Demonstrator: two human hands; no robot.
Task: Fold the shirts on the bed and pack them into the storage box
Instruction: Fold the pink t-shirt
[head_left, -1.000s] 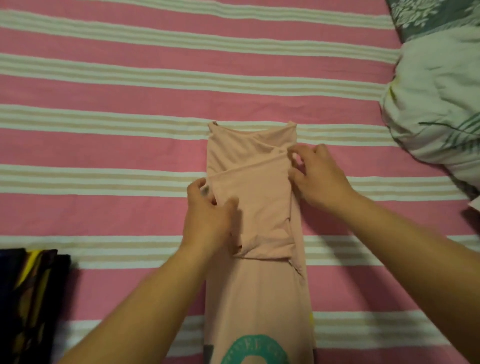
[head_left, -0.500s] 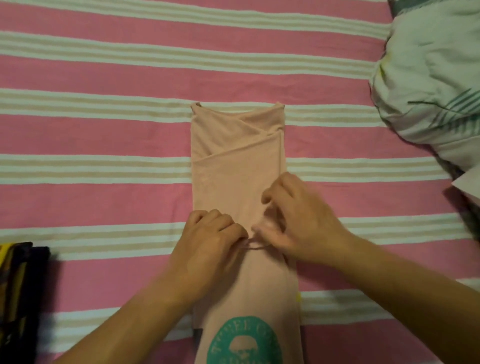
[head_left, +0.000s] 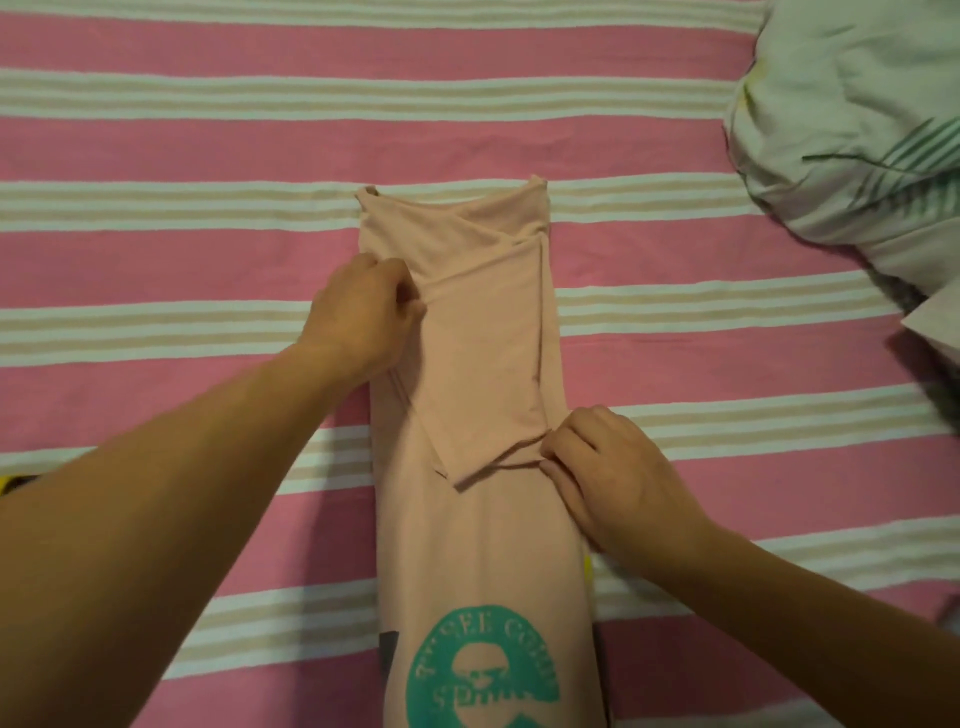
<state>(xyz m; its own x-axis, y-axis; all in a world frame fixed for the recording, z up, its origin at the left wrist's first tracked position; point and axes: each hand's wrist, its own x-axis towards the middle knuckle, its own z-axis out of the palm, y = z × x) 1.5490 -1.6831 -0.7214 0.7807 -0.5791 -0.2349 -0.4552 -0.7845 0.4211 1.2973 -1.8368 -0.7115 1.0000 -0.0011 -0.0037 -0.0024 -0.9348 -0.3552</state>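
Pink shirt (head_left: 483, 519) lies centre frame on the striped bedsheet (head_left: 156, 130), folded into a long narrow strip, teal print at bottom. Left hand (head_left: 363, 317) pinches the folded sleeve's left edge, fingers curled. Right hand (head_left: 608, 478) grips the shirt's right edge by the sleeve's lower corner. Crumpled pale bedding (head_left: 852, 130) upper right.

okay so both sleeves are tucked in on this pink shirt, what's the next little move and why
Probably smooth the crossed sleeves flat, then fold the collar end toward the green print. The pink shirt already lies as a narrow strip on the striped bed, the left hand pinches its left edge, and the right hand pinches a sleeve tip that sits skewed.
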